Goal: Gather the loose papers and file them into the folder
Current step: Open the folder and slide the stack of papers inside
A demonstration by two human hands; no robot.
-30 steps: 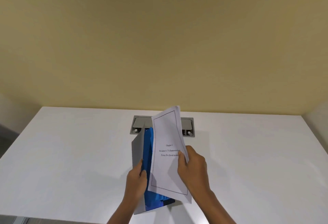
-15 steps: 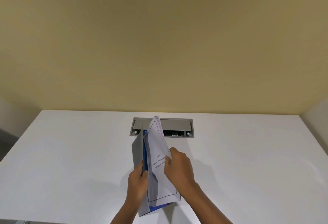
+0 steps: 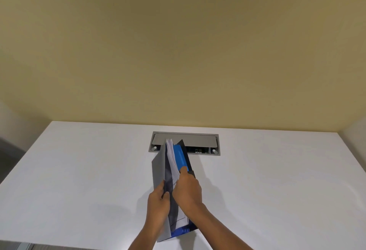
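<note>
A blue folder [image 3: 180, 157] with a grey outer cover stands nearly on edge over the white table [image 3: 79, 170], almost folded together. A stack of white printed papers [image 3: 172, 162] sits inside it, between the two covers. My left hand [image 3: 158, 202] grips the left cover near its lower edge. My right hand [image 3: 187, 190] presses on the right cover and the papers, with the thumb up on the blue inner face.
A grey cable hatch [image 3: 184, 140] is set into the table just behind the folder. A yellow wall [image 3: 178, 51] rises at the table's far edge. The near table edge runs along the bottom left.
The top sheet, held out to the right a second ago, has swung left into the folder. The right cover has come up and the folder has nearly shut around the papers.
</note>
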